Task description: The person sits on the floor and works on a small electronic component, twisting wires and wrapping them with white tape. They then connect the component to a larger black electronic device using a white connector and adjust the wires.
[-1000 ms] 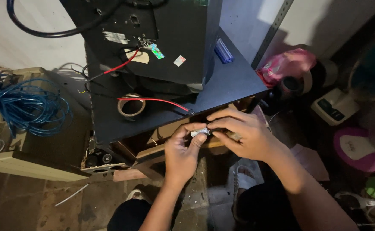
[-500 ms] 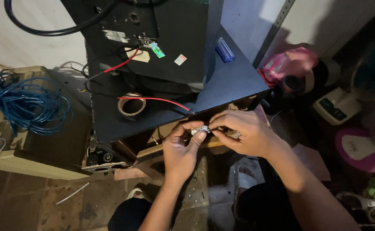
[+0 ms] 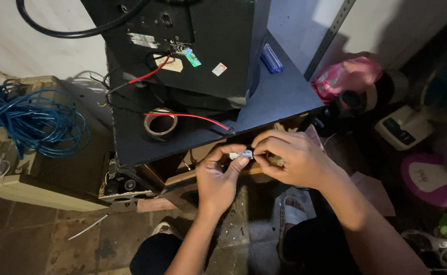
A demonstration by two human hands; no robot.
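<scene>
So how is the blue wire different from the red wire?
The blue wire lies in a big tangled heap on the beige box; the red wire is one single strand running across the black table. Blue sits far from both hands; red ends near them. Both are thin.

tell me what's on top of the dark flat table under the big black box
On the dark flat table sit a big black box, a roll of brown tape, a red wire and a blue lighter. Whatever lies beneath the box is hidden.
</scene>
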